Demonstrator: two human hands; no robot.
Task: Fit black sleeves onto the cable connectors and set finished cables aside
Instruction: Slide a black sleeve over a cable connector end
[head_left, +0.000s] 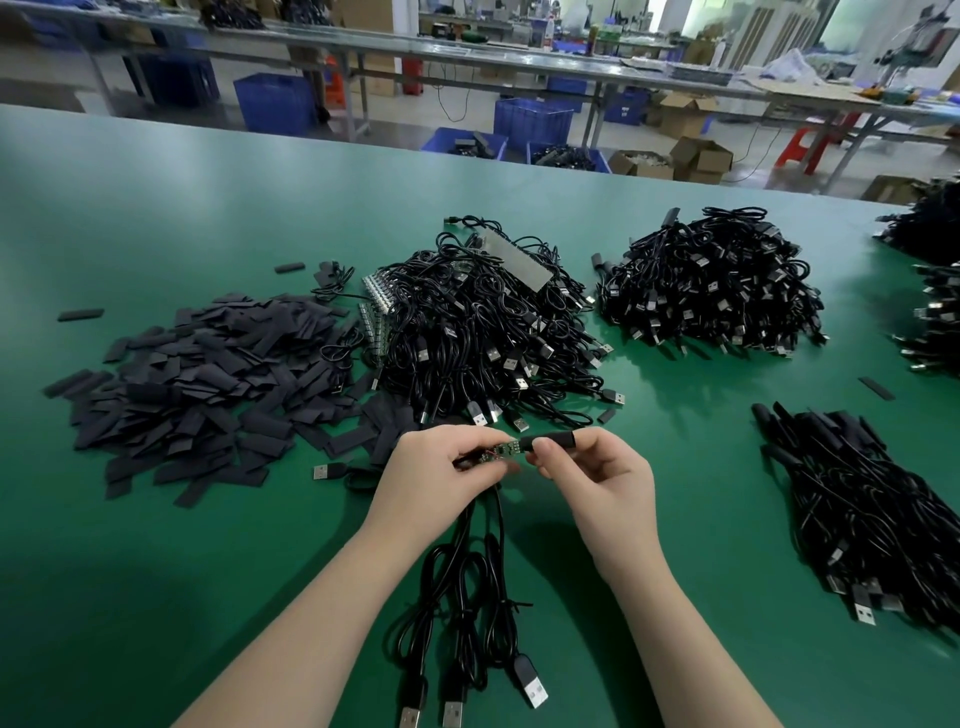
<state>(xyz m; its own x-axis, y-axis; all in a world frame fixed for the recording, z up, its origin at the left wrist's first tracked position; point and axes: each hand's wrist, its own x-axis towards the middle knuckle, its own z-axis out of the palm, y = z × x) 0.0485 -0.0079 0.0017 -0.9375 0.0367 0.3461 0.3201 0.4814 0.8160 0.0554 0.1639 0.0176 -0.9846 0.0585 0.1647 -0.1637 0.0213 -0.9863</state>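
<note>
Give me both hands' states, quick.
Left hand: pinching the green board at the cable end.
Right hand: pinching a black sleeve at the board's tip.

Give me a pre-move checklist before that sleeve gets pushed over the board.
1. Left hand grips the green circuit board: ok.
2. Right hand pinches the black sleeve: ok.
3. Sleeve mouth lined up with the board's end: ok.
4. Board fully covered: not ok, green still exposed.
5. Held cables hang free on the green table: ok.
6. Solder joints sound: cannot tell.
</note>
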